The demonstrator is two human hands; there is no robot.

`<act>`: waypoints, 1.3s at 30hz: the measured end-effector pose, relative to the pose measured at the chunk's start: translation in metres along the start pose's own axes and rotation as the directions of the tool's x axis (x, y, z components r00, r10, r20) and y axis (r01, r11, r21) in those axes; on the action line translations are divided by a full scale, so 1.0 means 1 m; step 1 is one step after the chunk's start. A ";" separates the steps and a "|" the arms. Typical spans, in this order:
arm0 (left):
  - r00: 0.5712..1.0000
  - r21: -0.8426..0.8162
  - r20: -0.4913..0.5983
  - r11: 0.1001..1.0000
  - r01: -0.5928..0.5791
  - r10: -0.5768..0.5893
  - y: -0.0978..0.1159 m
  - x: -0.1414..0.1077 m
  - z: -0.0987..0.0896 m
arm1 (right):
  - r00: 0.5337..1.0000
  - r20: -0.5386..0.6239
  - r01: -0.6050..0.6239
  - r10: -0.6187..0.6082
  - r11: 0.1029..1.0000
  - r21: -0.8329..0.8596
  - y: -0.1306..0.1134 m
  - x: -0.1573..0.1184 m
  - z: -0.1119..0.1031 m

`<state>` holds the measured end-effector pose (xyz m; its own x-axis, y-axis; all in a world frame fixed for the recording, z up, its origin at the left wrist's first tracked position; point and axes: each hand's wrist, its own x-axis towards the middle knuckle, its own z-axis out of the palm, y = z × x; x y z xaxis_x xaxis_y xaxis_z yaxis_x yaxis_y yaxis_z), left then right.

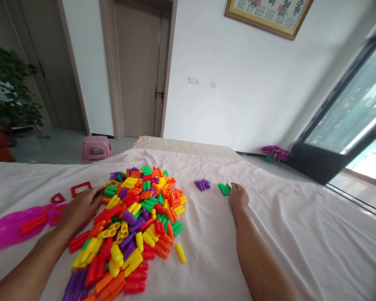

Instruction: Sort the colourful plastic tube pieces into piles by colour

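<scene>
A large heap of plastic building blocks [141, 209] in red, orange, yellow, green and purple covers the middle left of the cloth-covered surface. At the heap's left edge rests my left hand [83, 207], thumb and forefinger apart, with nothing visible between them; its other fingers are partly hidden. My right hand [239, 196] is farther right, fingers curled in at a small group of green blocks [224, 189]. Its fingertips seem closed on a green block, though the grip is partly hidden. Left of this group lies a small cluster of purple blocks [202, 184].
A magenta plastic tray [9, 234] holding a red piece [33, 225] lies at left, near red frame-shaped pieces [81, 189]. One yellow block [181, 253] sits apart from the heap. The pale tablecloth [301, 225] has folds. Beyond stands a pink stool [97, 147].
</scene>
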<state>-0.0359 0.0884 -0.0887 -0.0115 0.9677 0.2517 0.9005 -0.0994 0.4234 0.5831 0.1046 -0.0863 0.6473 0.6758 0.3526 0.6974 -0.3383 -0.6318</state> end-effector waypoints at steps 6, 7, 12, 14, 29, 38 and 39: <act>1.000 0.023 -0.016 1.000 -0.016 0.016 -0.003 0.001 0.003 | 0.942 -0.044 0.327 -0.332 0.883 0.338 -0.060 -0.027 0.003; 1.000 0.025 -0.018 1.000 -0.018 0.019 -0.004 0.001 0.003 | 0.921 0.057 0.326 -0.385 0.844 0.427 -0.075 -0.036 0.003; 0.999 0.041 -0.031 0.999 -0.009 0.011 -0.004 0.001 0.003 | 0.348 0.704 0.171 -0.619 0.781 0.601 -0.141 -0.087 -0.009; 1.000 0.044 -0.029 0.999 -0.007 0.008 -0.003 0.001 0.002 | 0.102 0.773 0.192 -0.627 0.774 0.603 -0.158 -0.109 -0.017; 0.999 0.030 -0.030 0.999 -0.021 0.022 -0.002 0.000 0.001 | -0.034 0.721 0.830 -0.692 0.382 0.406 -0.196 -0.181 -0.047; 1.000 0.026 -0.021 1.000 -0.014 0.014 -0.003 0.001 0.002 | 0.021 0.693 0.649 -0.720 0.537 0.539 -0.195 -0.173 -0.040; 1.000 0.024 -0.014 1.000 -0.012 0.012 -0.003 0.001 0.002 | 0.043 0.696 0.586 -0.717 0.582 0.564 -0.194 -0.169 -0.038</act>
<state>-0.0379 0.0897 -0.0912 -0.0065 0.9630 0.2694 0.9107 -0.1055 0.3993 0.3502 0.0312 0.0033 -0.6863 0.7272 -0.0124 0.6120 0.5681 -0.5502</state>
